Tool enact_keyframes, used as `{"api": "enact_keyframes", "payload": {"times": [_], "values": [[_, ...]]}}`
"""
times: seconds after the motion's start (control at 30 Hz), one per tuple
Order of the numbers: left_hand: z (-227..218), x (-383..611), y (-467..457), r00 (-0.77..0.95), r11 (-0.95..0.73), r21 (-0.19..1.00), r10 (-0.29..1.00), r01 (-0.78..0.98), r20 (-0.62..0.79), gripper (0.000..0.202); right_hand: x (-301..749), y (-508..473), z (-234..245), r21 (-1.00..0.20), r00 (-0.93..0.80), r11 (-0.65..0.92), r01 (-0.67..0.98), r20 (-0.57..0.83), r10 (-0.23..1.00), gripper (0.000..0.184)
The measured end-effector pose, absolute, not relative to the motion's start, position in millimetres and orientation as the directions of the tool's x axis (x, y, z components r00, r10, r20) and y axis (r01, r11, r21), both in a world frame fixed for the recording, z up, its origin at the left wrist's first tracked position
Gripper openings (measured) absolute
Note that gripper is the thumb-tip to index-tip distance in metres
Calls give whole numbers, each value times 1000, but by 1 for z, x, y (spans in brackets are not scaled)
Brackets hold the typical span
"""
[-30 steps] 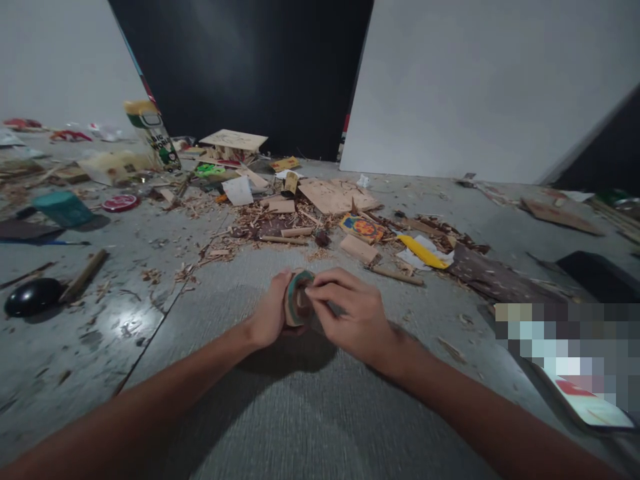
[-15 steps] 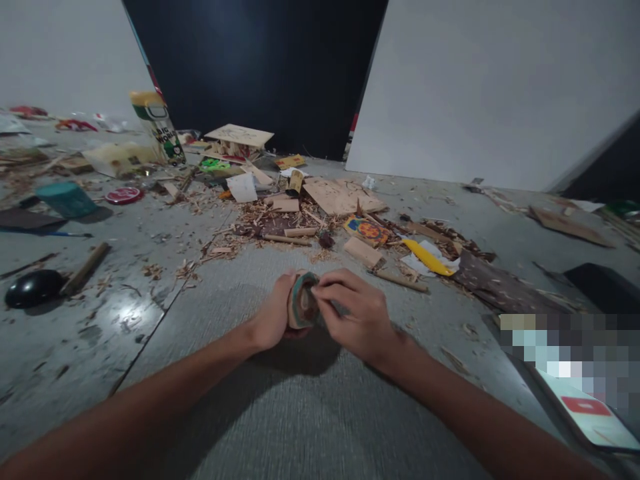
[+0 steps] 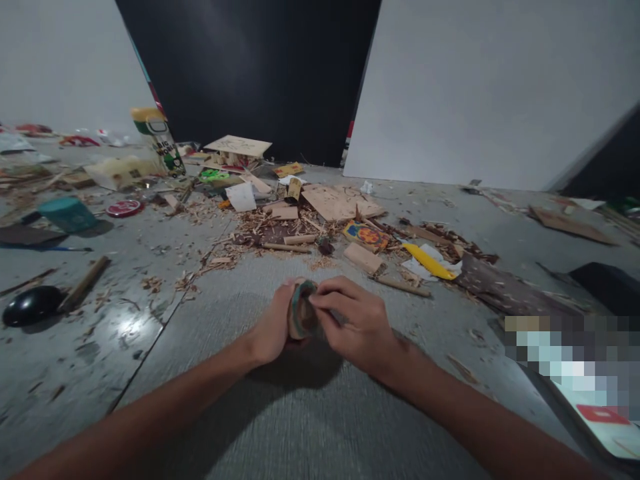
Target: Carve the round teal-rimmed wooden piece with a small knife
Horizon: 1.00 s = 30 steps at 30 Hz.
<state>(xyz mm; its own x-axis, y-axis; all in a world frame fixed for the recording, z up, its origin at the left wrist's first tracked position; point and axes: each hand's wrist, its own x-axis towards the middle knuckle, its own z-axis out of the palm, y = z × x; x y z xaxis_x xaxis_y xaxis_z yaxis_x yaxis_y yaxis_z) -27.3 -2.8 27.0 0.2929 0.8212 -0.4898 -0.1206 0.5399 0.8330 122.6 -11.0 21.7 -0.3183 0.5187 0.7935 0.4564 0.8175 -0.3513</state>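
Observation:
In the middle of the view, my left hand [image 3: 273, 323] is closed around a small rounded tan piece [image 3: 298, 327] with a teal band along its rim and a brown, hollow-looking face. My right hand [image 3: 356, 323] is closed in a pinch, thumb and forefinger at the right edge of that piece. Whatever sits between those fingertips is too small or hidden to make out. Both hands are just above a grey textured surface [image 3: 240, 413], and their shadow falls below them.
Wood shavings and scraps lie beyond my hands, with a thin board [image 3: 340, 200], a yellow tool [image 3: 430, 261] and a colourful card [image 3: 367, 235]. Left are a black rounded object [image 3: 33, 305], a teal block [image 3: 67, 213] and a tumbler [image 3: 163, 143]. A phone [image 3: 607, 433] lies right.
The tan piece has turned slightly, so its face shows narrower. My right fingers have shifted a little at its edge. The whole scene sits slightly lower in view.

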Motion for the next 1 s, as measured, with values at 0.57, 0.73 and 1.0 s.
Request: {"api": "enact_keyframes", "payload": {"times": [0.57, 0.73, 1.0], "values": [[9, -29, 1, 438, 401, 892, 853, -207, -282, 50, 122, -13, 22, -356, -335, 823, 443, 785, 521, 19], [7, -28, 2, 347, 449, 868, 865, -212, -363, 45, 124, -9, 21, -334, -326, 811, 480, 790, 518, 20], [12, -26, 0, 394, 414, 884, 865, -216, -309, 43, 125, -11, 21, -314, -341, 821, 477, 795, 502, 23]]}}
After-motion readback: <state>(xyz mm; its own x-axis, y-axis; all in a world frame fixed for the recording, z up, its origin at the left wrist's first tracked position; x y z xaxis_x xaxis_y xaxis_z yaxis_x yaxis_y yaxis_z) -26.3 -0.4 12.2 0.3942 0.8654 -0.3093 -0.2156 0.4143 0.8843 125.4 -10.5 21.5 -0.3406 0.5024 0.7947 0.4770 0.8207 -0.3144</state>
